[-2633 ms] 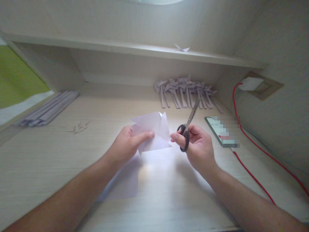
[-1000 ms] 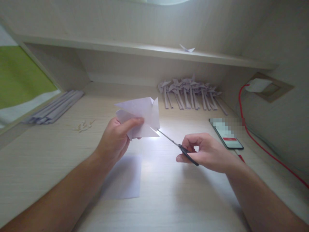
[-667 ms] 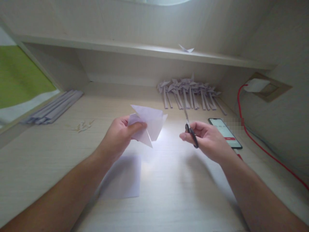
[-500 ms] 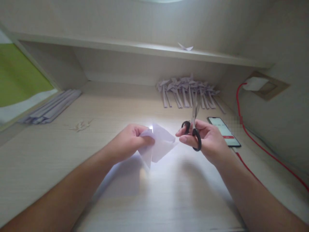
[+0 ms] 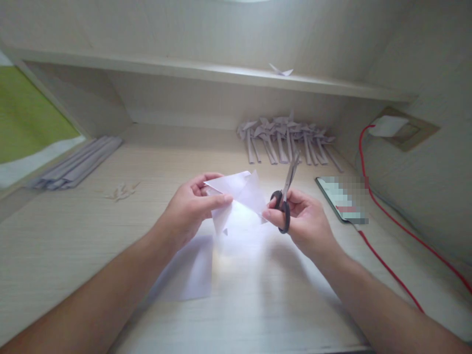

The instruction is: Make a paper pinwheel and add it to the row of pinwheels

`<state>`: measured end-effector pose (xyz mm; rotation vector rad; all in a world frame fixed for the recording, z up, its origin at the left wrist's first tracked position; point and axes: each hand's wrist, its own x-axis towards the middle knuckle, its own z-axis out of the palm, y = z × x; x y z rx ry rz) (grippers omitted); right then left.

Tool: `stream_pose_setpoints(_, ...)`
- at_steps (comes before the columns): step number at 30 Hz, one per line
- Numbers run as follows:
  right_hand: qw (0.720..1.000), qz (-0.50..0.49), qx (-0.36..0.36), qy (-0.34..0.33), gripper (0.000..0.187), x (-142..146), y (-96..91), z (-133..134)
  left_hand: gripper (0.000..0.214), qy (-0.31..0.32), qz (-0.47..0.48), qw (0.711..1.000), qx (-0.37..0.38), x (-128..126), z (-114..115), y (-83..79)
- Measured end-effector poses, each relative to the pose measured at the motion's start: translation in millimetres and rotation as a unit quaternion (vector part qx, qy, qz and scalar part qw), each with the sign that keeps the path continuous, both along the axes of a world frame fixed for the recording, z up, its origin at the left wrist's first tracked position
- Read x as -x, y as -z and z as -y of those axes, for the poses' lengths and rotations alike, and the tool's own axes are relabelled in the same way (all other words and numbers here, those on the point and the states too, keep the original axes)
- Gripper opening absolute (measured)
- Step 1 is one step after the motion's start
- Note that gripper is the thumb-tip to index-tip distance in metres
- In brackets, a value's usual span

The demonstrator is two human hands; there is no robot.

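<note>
While the left hand [image 5: 193, 206] pinches the white paper [image 5: 246, 196], the right hand [image 5: 306, 216] carries scissors [image 5: 286, 188]

Head view: held above the worktop [image 5: 162, 157], the white paper lies just left of the right hand, whose fingertips appear to touch its right edge. The left hand grips the opposite side, thumb on top. The scissors' long axis runs forward, leaning slightly right, blades toward the paper pinwheels [image 5: 282, 132]. One second earlier the blades pointed left at the white paper's edge; now they point clear of it. A loose sheet [image 5: 195, 275] lies where it was.

no text can be read; the phone [image 5: 339, 200] seems blurred over.
</note>
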<state>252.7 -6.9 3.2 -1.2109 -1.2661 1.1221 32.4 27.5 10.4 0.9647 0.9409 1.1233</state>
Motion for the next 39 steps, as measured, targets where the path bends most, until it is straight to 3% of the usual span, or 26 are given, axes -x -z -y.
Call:
stream_pose_setpoints(2,1.000,0.003,-0.003,0.022,0.023,5,1.4,1,0.041,0.012,0.021,1.000,0.006,-4,2,1.9)
stream_pose_setpoints(6,0.999,0.006,-0.015,0.038,0.023,10,4.4,3,0.025,0.093,-0.039,0.995,0.003,-7,5,4.7)
stream_pose_setpoints(11,0.999,0.002,-0.013,0.032,0.025,11,5.5,2,0.027,0.052,-0.102,0.993,-0.015,-7,5,4.7)
stream_pose_setpoints(25,1.000,0.014,0.007,-0.021,0.027,10,9.2,4,0.018,0.036,-0.148,0.988,-0.034,-6,7,-2.0)
stream_pose_setpoints(29,0.996,0.035,0.050,-0.067,0.032,4,8.7,0,0.017,-0.007,-0.112,0.992,-0.049,-1,3,-0.2)
stream_pose_setpoints(34,0.969,0.143,0.123,-0.157,0.031,-11,-2.9,-5,0.003,-0.064,-0.019,0.997,-0.047,2,-2,-7.7)
stream_pose_setpoints(39,0.952,0.171,0.140,-0.212,0.029,-20,-11.1,-7,0.005,-0.103,0.009,0.994,-0.034,2,-3,-15.5)
